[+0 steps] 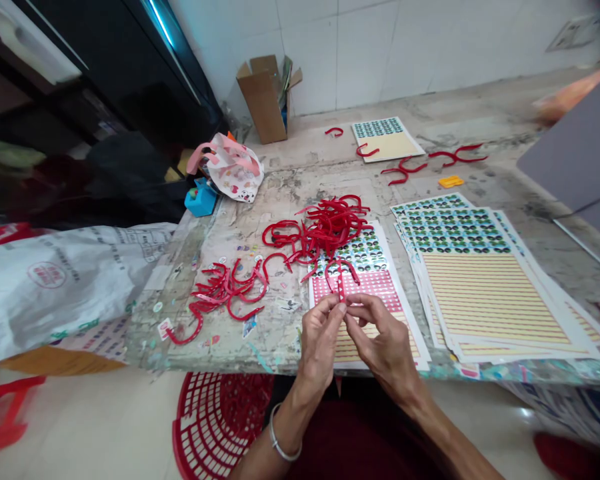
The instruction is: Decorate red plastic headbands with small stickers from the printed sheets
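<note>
My left hand [320, 340] and my right hand [383, 340] meet over the table's front edge, fingertips pinched together. Between them is a narrow red strip [341, 283] with pale marks along it, pointing away from me. Under the hands lies a sticker sheet [405, 333] with a pink patterned band, yellowish lined rows and green-blue pictures. A tangled heap of curved red pieces [337, 227] covers its far left corner. To the left is a smaller pile of such red pieces [225, 283], some showing pale marks on their surface. My fingers partly hide the strip's near end.
At the right lies a stack of sticker sheets [495, 293]. Farther back are another sheet [395, 143], loose red pieces and a yellow item [451, 181]. A cardboard box [265, 103], cloth bag [235, 167] and blue container [201, 198] stand at the back left. Below is a red basket [200, 427].
</note>
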Tool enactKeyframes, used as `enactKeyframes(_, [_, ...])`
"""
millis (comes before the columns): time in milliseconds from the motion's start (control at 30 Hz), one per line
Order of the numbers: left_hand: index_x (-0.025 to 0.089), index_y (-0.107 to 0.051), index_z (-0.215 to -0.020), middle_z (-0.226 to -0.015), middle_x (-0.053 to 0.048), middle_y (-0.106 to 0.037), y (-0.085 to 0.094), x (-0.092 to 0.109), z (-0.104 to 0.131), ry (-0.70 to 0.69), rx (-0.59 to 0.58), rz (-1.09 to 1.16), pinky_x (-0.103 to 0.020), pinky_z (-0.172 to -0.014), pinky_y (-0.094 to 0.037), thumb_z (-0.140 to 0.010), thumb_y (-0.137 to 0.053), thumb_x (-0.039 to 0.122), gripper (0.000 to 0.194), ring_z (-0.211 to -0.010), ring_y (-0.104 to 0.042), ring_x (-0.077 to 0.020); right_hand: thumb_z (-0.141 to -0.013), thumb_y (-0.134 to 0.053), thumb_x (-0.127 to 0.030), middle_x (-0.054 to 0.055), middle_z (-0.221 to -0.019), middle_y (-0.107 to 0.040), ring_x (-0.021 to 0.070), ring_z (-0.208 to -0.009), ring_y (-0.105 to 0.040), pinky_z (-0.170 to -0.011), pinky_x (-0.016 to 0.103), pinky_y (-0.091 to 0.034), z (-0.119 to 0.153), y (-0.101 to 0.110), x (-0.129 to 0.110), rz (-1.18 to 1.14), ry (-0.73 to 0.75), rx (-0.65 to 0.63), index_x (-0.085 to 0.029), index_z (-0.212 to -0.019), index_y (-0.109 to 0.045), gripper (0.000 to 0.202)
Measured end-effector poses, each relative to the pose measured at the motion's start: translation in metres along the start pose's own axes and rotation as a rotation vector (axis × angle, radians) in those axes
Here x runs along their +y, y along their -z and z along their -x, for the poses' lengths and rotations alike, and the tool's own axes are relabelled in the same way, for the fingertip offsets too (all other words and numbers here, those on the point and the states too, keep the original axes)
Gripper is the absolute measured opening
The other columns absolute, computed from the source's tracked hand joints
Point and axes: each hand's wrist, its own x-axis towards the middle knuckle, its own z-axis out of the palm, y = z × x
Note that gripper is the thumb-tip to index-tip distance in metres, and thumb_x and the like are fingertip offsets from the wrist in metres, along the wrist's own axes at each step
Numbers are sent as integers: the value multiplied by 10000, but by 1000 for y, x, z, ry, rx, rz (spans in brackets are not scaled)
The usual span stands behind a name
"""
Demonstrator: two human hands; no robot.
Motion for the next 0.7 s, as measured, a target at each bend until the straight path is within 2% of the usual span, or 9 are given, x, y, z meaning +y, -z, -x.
enactKeyframes(167, [157, -607, -857, -827, -21, -646, -3, 2, 0, -9, -23, -2, -216, -725, -438, -821, -588, 297, 147, -782, -593, -134, -842, -512, -180, 70, -991, -629, 164, -836, -657, -719, 281, -522, 4, -1, 1, -16, -2, -8, -206, -1072, -495, 232])
enactKeyframes(300, [155, -601, -883, -850, -36, -643, 0, 10, 2, 3, -73, -73, -234, -703, -440, -830, -565, 342, 198, -747, -585, -142, -765, -643, -286, 55, -874, -624, 162, -718, -600, -647, 295, -496, -1, 15, 7, 80, -97, 178, -197, -1023, -561, 285])
enactKeyframes(333, [154, -602, -886, -846, -37, -641, 2, 12, 2, 4, -92, -105, -236, -703, -436, -833, -561, 345, 202, -743, -582, -144, -737, -671, -316, 48, -848, -613, 153, -678, -574, -616, 289, -484, -5, 20, 8, 73, -137, 191, -198, -1009, -586, 309])
enactKeyframes(367, [152, -605, -887, -841, -38, -640, 3, 13, 3, 4, -120, -142, -238, -705, -432, -838, -555, 347, 207, -743, -579, -146, -719, -686, -342, 40, -833, -601, 143, -651, -554, -591, 280, -476, -8, 25, 9, 8, -185, 148, -199, -1008, -602, 333])
enactKeyframes(500, [142, -619, -873, -848, -48, -631, 6, 19, 9, -11, -277, -280, -246, -746, -409, -864, -515, 331, 216, -799, -564, -166, -697, -702, -361, -22, -701, -529, 99, -572, -524, -526, 231, -451, -23, 31, 5, -529, -374, -245, -188, -949, -612, 318])
enactKeyframes(600, [141, -612, -826, -833, -47, -609, 7, 22, 12, -48, -341, -320, -260, -805, -391, -882, -483, 304, 215, -839, -541, -174, -693, -714, -324, -51, -614, -487, 82, -526, -500, -523, 222, -429, -28, 28, 3, -703, -436, -365, -172, -825, -597, 232])
enactKeyframes(700, [145, -588, -792, -792, -35, -569, 8, 25, 14, -66, -380, -322, -272, -849, -373, -891, -465, 283, 210, -856, -518, -172, -704, -708, -313, -41, -613, -542, 94, -527, -535, -554, 239, -439, -28, 26, 6, -781, -465, -431, -167, -787, -588, 206])
